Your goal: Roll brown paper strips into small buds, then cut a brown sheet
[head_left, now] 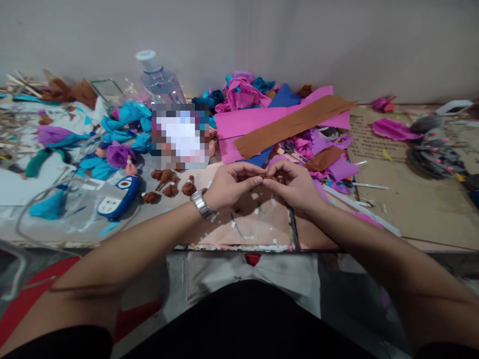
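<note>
My left hand (236,185) and my right hand (293,187) meet over the front of the table. Between their fingertips they pinch a small piece of brown crepe paper (270,176), with thumbs in front and fingers curled behind it. Most of the piece is covered by my fingers. Left of my left wrist lie several small brown crepe-paper balls (170,189), some with a white band. Just beyond my hands a long brown crepe-paper strip (292,127) rests slantwise over pink crepe-paper sheets (239,122).
A clear bottle (162,85) with a white cap stands at the back. Blue and purple crepe-paper pieces (119,153) and a blue power strip (119,198) with a cable are at left. A cardboard sheet (392,199) and a dark pincushion-like bundle (436,149) lie at right.
</note>
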Tool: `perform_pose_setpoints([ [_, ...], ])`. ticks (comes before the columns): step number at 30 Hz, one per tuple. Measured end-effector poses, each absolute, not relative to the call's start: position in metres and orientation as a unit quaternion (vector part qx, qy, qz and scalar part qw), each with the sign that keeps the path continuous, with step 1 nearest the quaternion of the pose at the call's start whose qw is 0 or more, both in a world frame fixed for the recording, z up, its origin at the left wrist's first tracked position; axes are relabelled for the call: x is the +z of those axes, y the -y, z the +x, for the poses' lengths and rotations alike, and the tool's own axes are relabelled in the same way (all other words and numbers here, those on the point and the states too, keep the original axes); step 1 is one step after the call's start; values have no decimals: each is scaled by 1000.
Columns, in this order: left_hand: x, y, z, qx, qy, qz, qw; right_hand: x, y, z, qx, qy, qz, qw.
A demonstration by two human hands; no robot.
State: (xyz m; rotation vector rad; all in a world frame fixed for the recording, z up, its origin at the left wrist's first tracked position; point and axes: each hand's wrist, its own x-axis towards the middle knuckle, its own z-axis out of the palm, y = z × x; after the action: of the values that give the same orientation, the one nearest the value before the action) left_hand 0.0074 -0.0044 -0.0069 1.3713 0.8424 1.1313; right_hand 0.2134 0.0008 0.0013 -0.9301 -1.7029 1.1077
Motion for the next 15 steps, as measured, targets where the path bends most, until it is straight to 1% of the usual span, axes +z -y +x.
perform_pose_setpoints([
  [7,-6,1,9,503,-346,523,595,6,3,214,332,736,-373,458],
  [11,-6,0,9,507,-328,508,614,4,2,218,247,777,-371,445],
  [15,-8,1,9,498,-315,517,621,5,-1,221,216,795,-346,449],
])
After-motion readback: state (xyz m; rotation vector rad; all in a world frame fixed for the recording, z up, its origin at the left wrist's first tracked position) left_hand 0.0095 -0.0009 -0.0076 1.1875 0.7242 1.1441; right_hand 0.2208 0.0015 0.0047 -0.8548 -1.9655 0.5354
